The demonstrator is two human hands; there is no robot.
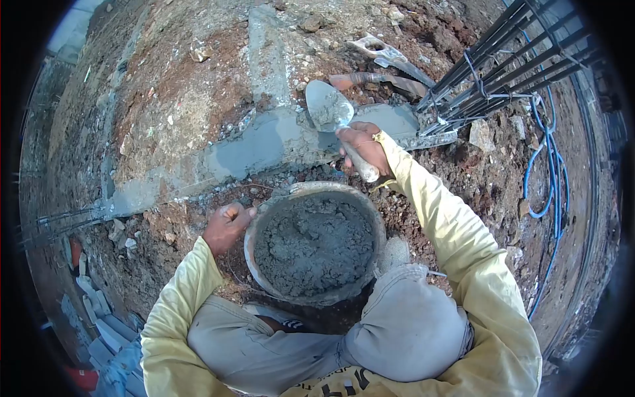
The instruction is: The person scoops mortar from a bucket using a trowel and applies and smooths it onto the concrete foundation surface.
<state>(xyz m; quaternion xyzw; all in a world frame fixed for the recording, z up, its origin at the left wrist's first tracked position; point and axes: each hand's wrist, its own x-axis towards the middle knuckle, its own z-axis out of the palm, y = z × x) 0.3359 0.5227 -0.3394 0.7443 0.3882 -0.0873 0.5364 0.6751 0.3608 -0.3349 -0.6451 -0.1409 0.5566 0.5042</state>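
Note:
My right hand (365, 147) grips a trowel (331, 109) by its pale handle, with the broad, mortar-smeared blade pointing away from me over a strip of wet grey mortar (258, 144). Between my knees stands a round basin (380, 225) filled with lumpy grey mortar (314, 245). At the basin's left rim is my left hand (228, 228), its fingers curled and a fingertip at the rim; what they hold, if anything, is hidden. Beyond the trowel lie a handsaw (397, 59) and a long blade with an orange-brown handle (350, 81).
Upright steel rebar (489, 63) tied with wire rises at the right, beside a loose blue hose or cable (554, 165). Rough soil with stones surrounds the mortar strip. Grey and white pieces (109, 331) lie at the lower left.

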